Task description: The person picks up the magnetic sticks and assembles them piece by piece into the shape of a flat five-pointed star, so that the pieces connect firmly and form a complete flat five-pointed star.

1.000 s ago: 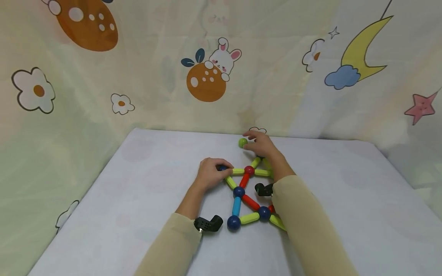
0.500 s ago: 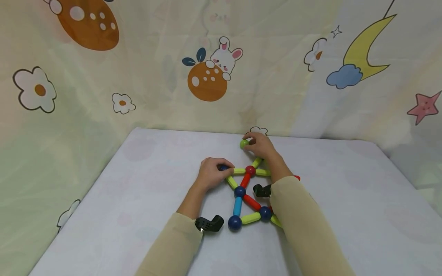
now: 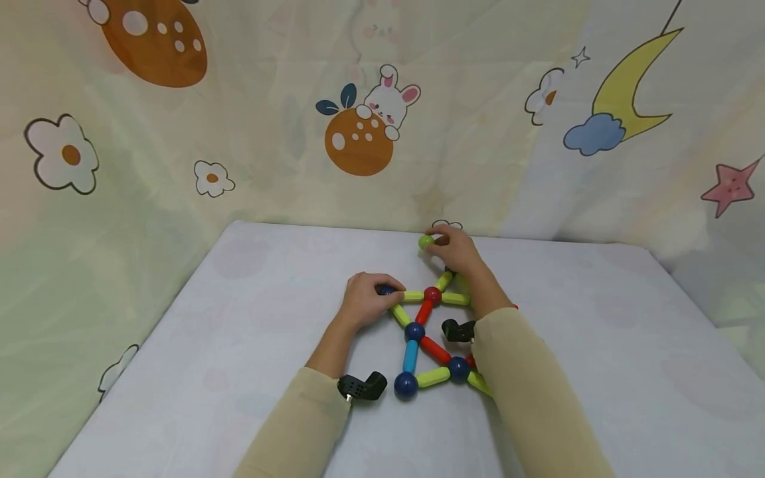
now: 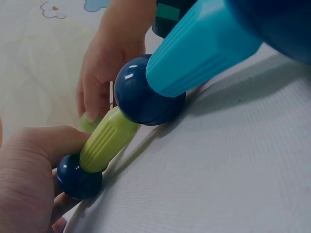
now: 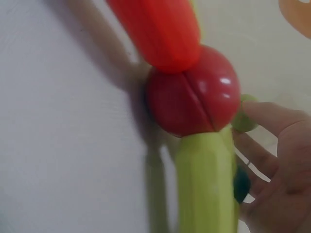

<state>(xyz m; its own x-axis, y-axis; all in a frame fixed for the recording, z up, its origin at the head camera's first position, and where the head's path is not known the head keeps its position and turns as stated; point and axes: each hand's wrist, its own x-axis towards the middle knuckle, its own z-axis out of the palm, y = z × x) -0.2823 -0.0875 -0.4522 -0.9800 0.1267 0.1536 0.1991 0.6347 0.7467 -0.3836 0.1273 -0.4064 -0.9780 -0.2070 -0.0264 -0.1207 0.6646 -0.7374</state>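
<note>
With thumb and index finger my right hand (image 3: 459,253) pinches a small green ball (image 3: 425,241) at the far side of the table. In the head view my left hand (image 3: 366,300) grips a dark blue ball (image 4: 77,178) at the left corner of a structure of balls and rods. A yellow-green rod (image 4: 108,141) joins that ball to another dark blue ball (image 3: 415,332). Close to the right wrist camera, a red ball (image 5: 194,94) bears a red rod (image 5: 163,34) and a yellow-green rod (image 5: 206,179). My right arm hides the structure's right part.
A blue rod (image 3: 410,356) leads to the near corner ball (image 3: 406,386), in front of me. The white tabletop (image 3: 239,318) ends at a patterned cloth backdrop (image 3: 269,133). Each sleeve has a black wrist camera (image 3: 362,386) on it.
My right fingers, spread at the green ball a second ago, have come together on it. The ball has moved slightly away and to the right. My left hand stays on the blue ball.
</note>
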